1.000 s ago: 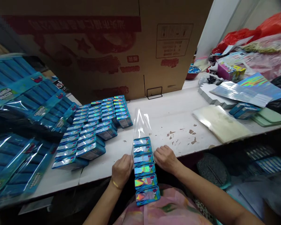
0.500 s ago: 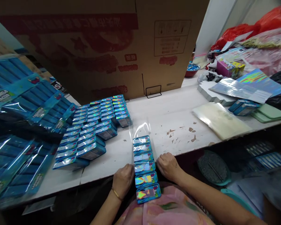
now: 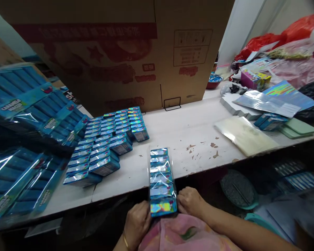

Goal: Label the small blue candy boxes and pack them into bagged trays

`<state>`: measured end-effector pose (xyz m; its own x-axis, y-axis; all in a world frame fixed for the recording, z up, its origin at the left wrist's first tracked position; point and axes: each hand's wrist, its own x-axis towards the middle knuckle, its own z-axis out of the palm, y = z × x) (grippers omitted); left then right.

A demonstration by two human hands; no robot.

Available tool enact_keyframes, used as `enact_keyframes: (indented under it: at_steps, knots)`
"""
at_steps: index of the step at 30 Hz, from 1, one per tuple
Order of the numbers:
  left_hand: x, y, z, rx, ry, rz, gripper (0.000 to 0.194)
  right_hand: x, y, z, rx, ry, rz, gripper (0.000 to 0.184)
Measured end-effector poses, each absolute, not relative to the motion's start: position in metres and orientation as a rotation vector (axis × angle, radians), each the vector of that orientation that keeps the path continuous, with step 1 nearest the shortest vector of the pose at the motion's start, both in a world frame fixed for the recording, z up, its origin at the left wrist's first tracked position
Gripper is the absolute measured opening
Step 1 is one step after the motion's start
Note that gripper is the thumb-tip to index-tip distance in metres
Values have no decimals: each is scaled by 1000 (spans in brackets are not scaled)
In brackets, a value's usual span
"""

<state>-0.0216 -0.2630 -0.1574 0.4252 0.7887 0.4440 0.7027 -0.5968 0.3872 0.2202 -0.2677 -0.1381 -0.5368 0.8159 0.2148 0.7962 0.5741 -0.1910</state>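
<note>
A row of small blue boxes with holographic lids (image 3: 161, 177) lies lengthwise on the white table's front edge, reaching toward my body. A clear plastic bag (image 3: 162, 174) sleeves most of the row, and the nearest box (image 3: 163, 207) sits at its mouth. My left hand (image 3: 137, 225) grips the bag's left side at the near end. My right hand (image 3: 189, 201) presses against the right side of the same end. Both hands are at the table's edge, and a gold bangle shows on my left wrist.
Several rows of matching boxes (image 3: 112, 139) stand left on the table, beside bagged blue Caramelo packs (image 3: 23, 104). A large cardboard carton (image 3: 94, 52) stands behind. Holographic sheets (image 3: 267, 103), loose boxes (image 3: 270, 122) and red bags (image 3: 300, 31) crowd the right.
The bag has slid from beyond the row's far end down over most of the boxes. Both my hands have moved toward me with it, and the row's far end now lies uncovered by loose film.
</note>
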Motion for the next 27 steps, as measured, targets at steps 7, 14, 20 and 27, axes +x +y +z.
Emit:
enact_keyframes:
  at_steps: [7,14,20,27]
  knots:
    - [-43,-197,-149,2247,1987,1162,28,137,-235,-100,-1420,-2499,365,23]
    - [-71,-157,-144,2014,2195,982,19,80,-215,-97,-1335,-2538,451,33]
    - [-85,-144,-136,1843,2258,905,20,93,-206,-81,-1138,-2370,642,27]
    - [-86,-189,-163,1860,2017,977,28,222,-123,-89,-1399,-1305,665,27]
